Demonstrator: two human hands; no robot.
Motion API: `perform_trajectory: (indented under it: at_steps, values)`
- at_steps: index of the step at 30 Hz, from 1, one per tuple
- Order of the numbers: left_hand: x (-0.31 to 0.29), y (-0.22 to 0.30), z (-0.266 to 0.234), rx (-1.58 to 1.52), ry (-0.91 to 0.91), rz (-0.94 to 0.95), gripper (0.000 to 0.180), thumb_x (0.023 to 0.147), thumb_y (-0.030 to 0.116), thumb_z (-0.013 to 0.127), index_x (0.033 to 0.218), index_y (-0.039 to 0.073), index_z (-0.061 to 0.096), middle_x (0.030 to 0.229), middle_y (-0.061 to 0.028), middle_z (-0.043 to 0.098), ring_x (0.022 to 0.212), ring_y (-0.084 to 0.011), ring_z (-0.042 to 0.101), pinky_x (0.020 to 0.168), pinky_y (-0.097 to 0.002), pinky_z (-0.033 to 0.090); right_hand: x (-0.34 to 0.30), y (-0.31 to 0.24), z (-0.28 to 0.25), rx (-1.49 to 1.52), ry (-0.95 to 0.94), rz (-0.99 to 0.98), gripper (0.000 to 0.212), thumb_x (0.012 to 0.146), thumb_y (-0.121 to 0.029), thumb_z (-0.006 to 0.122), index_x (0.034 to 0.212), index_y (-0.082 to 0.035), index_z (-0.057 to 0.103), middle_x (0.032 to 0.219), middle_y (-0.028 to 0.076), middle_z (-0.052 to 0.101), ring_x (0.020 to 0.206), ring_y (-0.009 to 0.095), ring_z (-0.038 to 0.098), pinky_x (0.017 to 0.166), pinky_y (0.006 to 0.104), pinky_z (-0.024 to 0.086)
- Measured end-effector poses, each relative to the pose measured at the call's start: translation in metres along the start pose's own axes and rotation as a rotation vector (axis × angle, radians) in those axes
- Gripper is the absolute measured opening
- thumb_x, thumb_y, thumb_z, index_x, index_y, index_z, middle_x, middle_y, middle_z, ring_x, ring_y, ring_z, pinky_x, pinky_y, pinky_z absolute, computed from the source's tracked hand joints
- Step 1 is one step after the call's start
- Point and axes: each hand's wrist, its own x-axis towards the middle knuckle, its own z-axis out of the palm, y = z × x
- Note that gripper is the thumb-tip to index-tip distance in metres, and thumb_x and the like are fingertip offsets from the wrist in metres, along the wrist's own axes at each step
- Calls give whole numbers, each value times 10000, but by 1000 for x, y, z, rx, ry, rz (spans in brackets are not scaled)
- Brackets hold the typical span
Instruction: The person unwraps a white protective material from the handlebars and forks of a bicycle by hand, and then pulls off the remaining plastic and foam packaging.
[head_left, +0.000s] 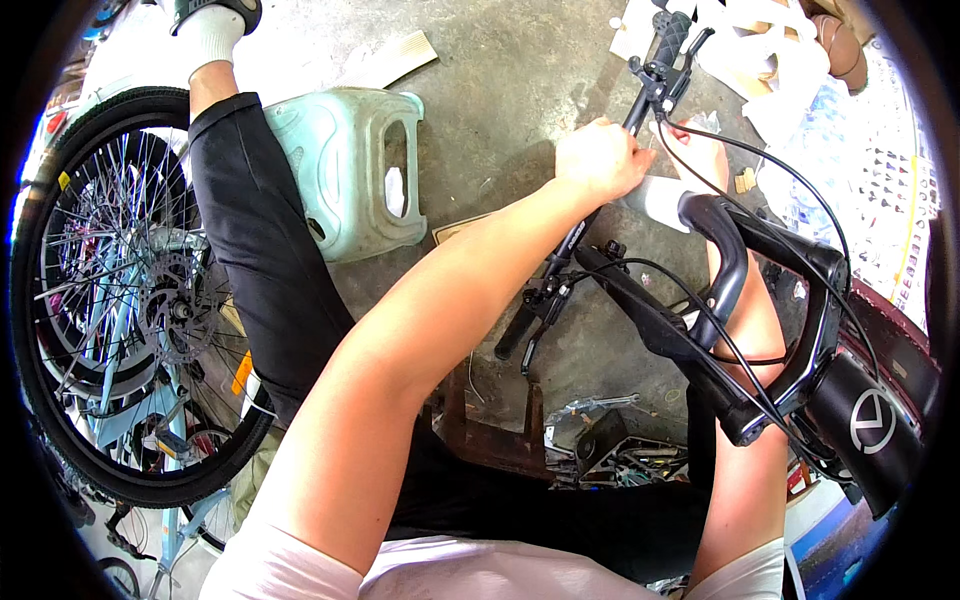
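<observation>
A black bicycle handlebar (575, 238) slants across the middle, with a grip (672, 38) and a brake lever (690, 70) at its far end. My left hand (603, 160) is closed around the bar's middle. Beyond the bar and cables, my right hand (703, 158) has its fingers curled together, partly hidden. A bit of clear plastic (706, 122) shows by its fingertips. Between my hands and the black frame sits a white sleeve-like piece (660, 200). Black cables (800, 180) loop from the bar over the bicycle frame (870, 425), which crosses my right forearm.
A bicycle wheel (40, 300) with a disc rotor stands at left, beside my leg. A pale green plastic stool (340, 170) lies on the concrete floor. Tools (640, 450) fill a spot below the handlebar. Cardboard (385, 62) and white wrapping (770, 60) lie farther off.
</observation>
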Motion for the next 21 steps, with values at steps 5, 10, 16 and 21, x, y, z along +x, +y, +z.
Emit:
perform_trajectory:
  at_steps: [5,10,16,21]
  values:
    - [9,18,0,33,71,-117,458,875,514,646,970,98,811,1109,-203,729,1017,-352,728,912,-429,571,-6,-4,-10,-22,-12,-12,364,909,-431,731,938,-69,724,870,134,738,776,198,712,714,344,527]
    - [10,27,-3,73,131,-163,417,847,427,681,975,46,795,1147,-196,711,1009,-351,733,904,-438,578,-9,-8,-15,-43,-16,-26,368,908,-436,733,934,-68,723,861,133,735,770,198,711,710,344,525]
    - [15,25,6,-1,196,-224,370,823,407,703,971,84,806,1064,-169,736,979,-354,739,880,-427,587,-4,-14,-16,-69,-17,-65,374,906,-441,735,928,-68,722,850,133,732,763,199,709,705,344,524]
    - [26,-13,15,-388,59,-241,269,789,326,791,886,75,792,755,-84,703,763,-247,712,749,-372,566,14,-28,-10,-99,-4,-128,379,904,-445,737,923,-67,721,841,133,729,757,199,708,701,343,523]
